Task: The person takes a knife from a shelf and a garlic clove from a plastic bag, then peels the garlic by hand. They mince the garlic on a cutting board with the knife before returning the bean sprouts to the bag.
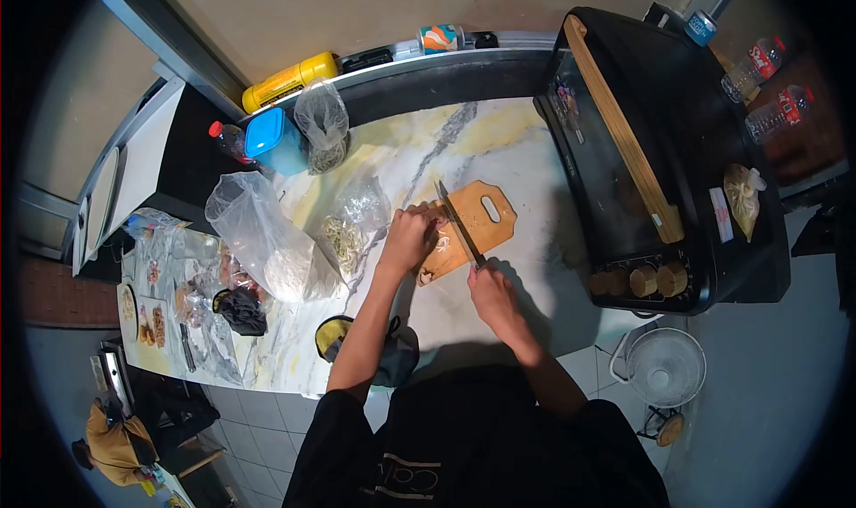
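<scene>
An orange cutting board [486, 227] with an oval handle slot lies on the marble counter. My right hand [492, 292] is closed round the handle of a knife [459, 227], whose blade crosses the board and points away from me. Left of the blade, my left hand [412, 238] rests at the board's edge with bent fingers. What its fingers press on is too small to make out. A small brownish piece [426, 277] lies at the board's near corner. Left of the board is a clear bag of pale sprouts [342, 241].
A white-filled plastic bag [290, 272], blue-lidded container [276, 143] and dark pouch [241, 310] stand left. A black oven [660, 151] borders the right side. A dark bag [392, 352] lies at the near edge. Another person [116, 441] is at lower left.
</scene>
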Demonstrator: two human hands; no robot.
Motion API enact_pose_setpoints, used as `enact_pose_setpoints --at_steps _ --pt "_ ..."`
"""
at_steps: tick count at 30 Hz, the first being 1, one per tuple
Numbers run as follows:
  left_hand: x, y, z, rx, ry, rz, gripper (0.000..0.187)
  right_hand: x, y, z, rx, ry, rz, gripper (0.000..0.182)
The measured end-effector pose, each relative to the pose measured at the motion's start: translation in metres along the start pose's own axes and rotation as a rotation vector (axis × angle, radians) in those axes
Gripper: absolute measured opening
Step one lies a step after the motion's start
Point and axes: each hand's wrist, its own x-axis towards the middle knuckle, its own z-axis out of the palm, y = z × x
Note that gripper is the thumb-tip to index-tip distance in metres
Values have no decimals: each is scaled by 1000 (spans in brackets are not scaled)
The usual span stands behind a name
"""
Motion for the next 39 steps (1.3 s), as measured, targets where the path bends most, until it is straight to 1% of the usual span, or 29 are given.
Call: enact_pose_setpoints --at_steps 1,2,4,5,7,8,10,12,14,16,17,19,22,26,28,29,31,33,36,39 --pt "1 2 -2 -67 21 -16 16 0 0 0 0 1 -2 37" --pt "0 3 -5 -66 22 -14 16 0 1 0 12 19 -16 40" --pt "1 21 -23 -315 -50 -272 18 1 0 -2 27 41 -28 44" --pt "0 17 -21 -314 -51 -272 18 1 -1 -4 27 34 -24 43" --pt "-5 8 -20 -326 48 -135 18 0 -3 -5 29 21 -24 42" --pt "-8 3 -19 -324 48 -137 18 1 -3 -6 44 0 -11 40" --pt "-8 5 -24 -312 -3 -222 15 2 -3 -9 58 -17 5 38" --pt "-10 2 -25 -283 3 -220 14 2 -5 -11 79 -64 40 37" --pt "-15 0 -24 -251 7 -221 14 3 -1 -8 74 -61 26 37" --pt "-17 3 -25 -237 -20 -290 13 3 -1 -7 67 -58 12 36" --pt "-17 5 -24 -237 -22 -290 13 2 -1 -7 70 -52 14 36" --pt "-16 11 -23 -68 -2 -247 15 1 -3 -10 73 -48 16 36" --pt "-12 12 -12 -59 9 -238 17 1 -4 -12 88 -61 18 36" --pt "-5 13 -2 -97 0 -264 19 0 -4 -12 53 -22 2 37" --pt "-4 26 -15 -296 -19 -380 22 0 -4 -13 45 2 -7 38" --pt "-8 22 -14 -295 -21 -382 22 1 -3 -12 56 -2 -9 38" --pt "-16 11 -15 -237 52 -293 21 1 -3 -10 68 -10 -16 38" --pt "-25 8 -16 -181 39 -284 19 0 -4 -10 80 23 3 37" --pt "-30 8 -15 -112 35 -264 17 3 -4 -13 67 -18 -4 37" --pt "-32 9 -9 -73 36 -247 14 4 -3 -11 40 -10 -19 37"
